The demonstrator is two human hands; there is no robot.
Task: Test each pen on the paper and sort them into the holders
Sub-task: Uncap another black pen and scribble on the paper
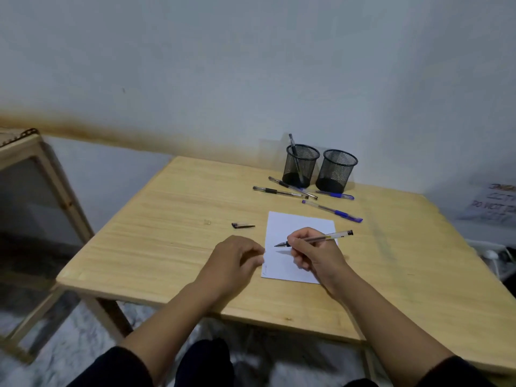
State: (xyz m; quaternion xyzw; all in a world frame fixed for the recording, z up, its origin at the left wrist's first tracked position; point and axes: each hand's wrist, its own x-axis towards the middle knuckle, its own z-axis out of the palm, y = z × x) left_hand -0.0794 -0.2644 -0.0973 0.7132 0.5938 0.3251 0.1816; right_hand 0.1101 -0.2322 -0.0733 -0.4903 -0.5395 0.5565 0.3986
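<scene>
Your right hand (311, 254) pinches the uncapped pen (315, 239), barrel running back past your knuckles, tip poking out left just above the paper (300, 247). Your left hand (237, 259) rests loosely curled at the sheet's left edge, holding nothing. The pen's cap (242, 225) lies on the table (167, 224), well clear.

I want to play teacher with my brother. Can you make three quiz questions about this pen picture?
1. True or false: the right hand holds a pen over the paper.
2. How many pens stand in the left holder? A) none B) one C) three
3. What small dark thing lies on the table left of the paper?

Key
1. True
2. B; the right holder looks empty
3. A pen cap
</scene>
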